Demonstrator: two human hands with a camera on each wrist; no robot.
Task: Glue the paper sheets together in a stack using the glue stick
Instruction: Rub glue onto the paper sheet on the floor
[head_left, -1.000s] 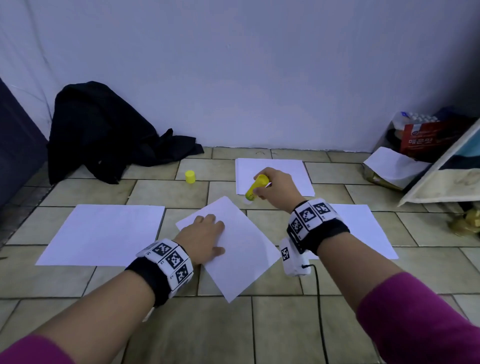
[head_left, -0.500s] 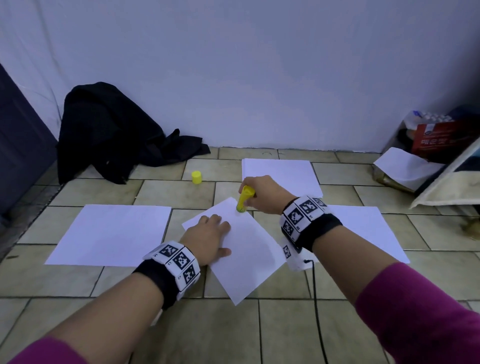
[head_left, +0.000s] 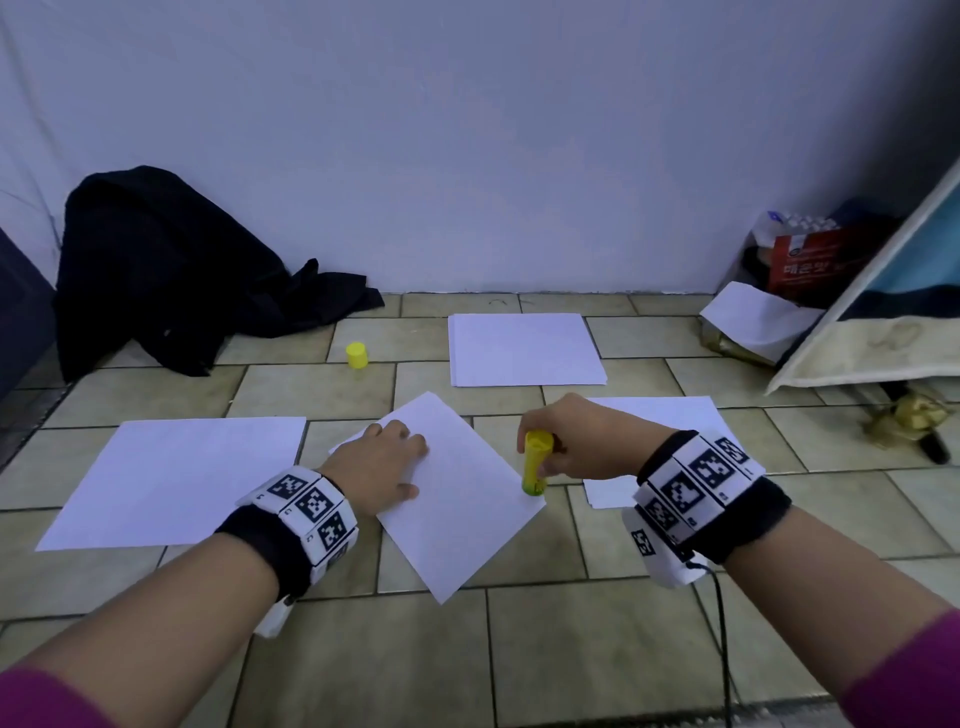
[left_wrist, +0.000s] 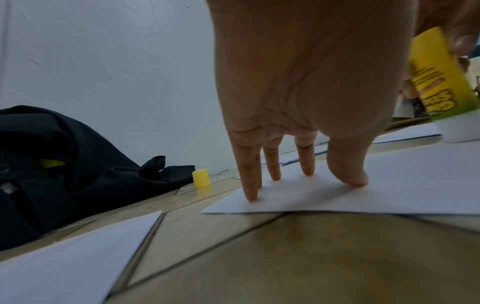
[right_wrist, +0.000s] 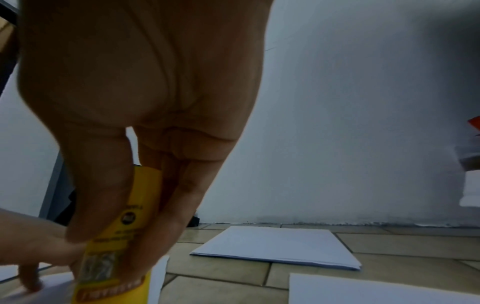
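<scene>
On the tilted sheet (head_left: 457, 499), left hand (head_left: 382, 467) flat pinning it, right hand (head_left: 576, 447) gripping the glue stick (head_left: 535, 467) — keep strokes light near that edge.

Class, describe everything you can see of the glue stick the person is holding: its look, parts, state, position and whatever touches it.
The glue stick is a yellow tube shading to green near its white working end, with printed lettering and a barcode on its side. It is uncapped; a yellow cap stands apart on the tiled floor. The right hand grips it nearly upright, tip down on the right corner of the angled paper sheet, which the left hand presses flat.
</scene>
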